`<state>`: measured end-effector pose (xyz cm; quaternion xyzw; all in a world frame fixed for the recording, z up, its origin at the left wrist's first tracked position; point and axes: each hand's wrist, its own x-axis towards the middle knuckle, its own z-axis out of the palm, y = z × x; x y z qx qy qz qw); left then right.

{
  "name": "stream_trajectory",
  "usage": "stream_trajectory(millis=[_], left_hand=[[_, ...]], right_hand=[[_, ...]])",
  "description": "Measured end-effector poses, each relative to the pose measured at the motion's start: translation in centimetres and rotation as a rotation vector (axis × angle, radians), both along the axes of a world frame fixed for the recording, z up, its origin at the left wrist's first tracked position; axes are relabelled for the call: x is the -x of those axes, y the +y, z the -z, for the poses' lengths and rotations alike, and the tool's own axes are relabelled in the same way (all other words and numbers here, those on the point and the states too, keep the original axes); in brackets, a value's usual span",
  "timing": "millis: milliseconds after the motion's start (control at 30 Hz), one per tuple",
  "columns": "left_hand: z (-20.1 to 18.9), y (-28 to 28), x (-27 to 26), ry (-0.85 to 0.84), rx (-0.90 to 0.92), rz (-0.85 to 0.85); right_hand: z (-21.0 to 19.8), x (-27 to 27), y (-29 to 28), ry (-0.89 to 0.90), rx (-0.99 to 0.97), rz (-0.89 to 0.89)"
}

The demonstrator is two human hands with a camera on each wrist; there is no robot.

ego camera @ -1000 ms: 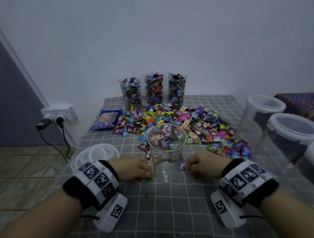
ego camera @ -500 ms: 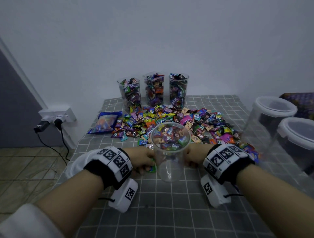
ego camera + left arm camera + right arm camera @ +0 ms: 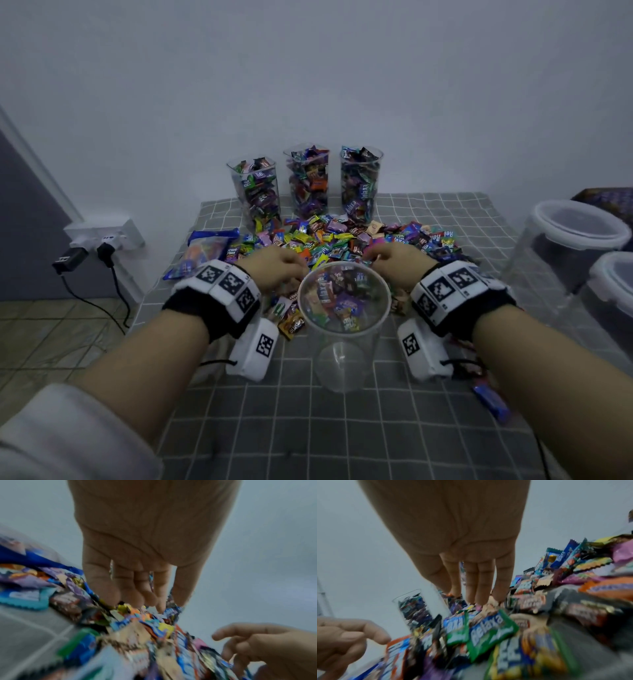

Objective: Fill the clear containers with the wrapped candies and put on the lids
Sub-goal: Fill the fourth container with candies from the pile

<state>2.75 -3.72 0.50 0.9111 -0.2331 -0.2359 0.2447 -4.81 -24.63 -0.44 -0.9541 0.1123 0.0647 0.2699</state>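
Note:
An empty clear container [image 3: 344,342] stands upright at the middle of the table, with no lid on it. Just behind it lies a broad pile of wrapped candies [image 3: 342,240]. My left hand [image 3: 279,270] reaches past the container's left side and my right hand [image 3: 394,265] past its right side. In the left wrist view the left hand [image 3: 149,601] has its fingers stretched down, tips on the wrappers. In the right wrist view the right hand [image 3: 474,599] does the same. Neither hand grips anything. Three full containers [image 3: 308,181] stand at the wall.
Two large lidded tubs [image 3: 575,240] stand at the right edge. A blue candy bag [image 3: 205,250] lies left of the pile. A stray blue candy [image 3: 489,401] lies near my right forearm. A wall socket with plugs [image 3: 102,240] sits left of the table.
Both hands left the container's base and moved forward onto the candy pile behind it. The head camera moved closer and now looks down into the container.

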Motion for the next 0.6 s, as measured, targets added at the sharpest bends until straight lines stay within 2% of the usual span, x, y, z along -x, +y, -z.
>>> stream_trajectory(millis=[100,200,367,467,600], left_hand=[[-0.1,0.5,-2.3,-0.154,0.003,-0.19],[0.5,0.5,-3.6,-0.146,-0.151,-0.251],[1.6,-0.6,-3.5,-0.046,-0.355,-0.102],[1.8,-1.1,-2.7,-0.1,-0.458,-0.006],[1.9,-1.4,-1.4,-0.191,-0.423,0.09]], right_hand=[[-0.5,-1.0,-1.5,-0.074,0.111,0.123],[0.0,-2.2,-2.3,0.02,0.184,0.159],[0.7,-3.0,-1.3,0.142,0.189,0.022],[0.5,-3.1,-0.3,0.186,0.27,-0.099],[0.1,-2.8,0.8,0.287,0.407,-0.221]])
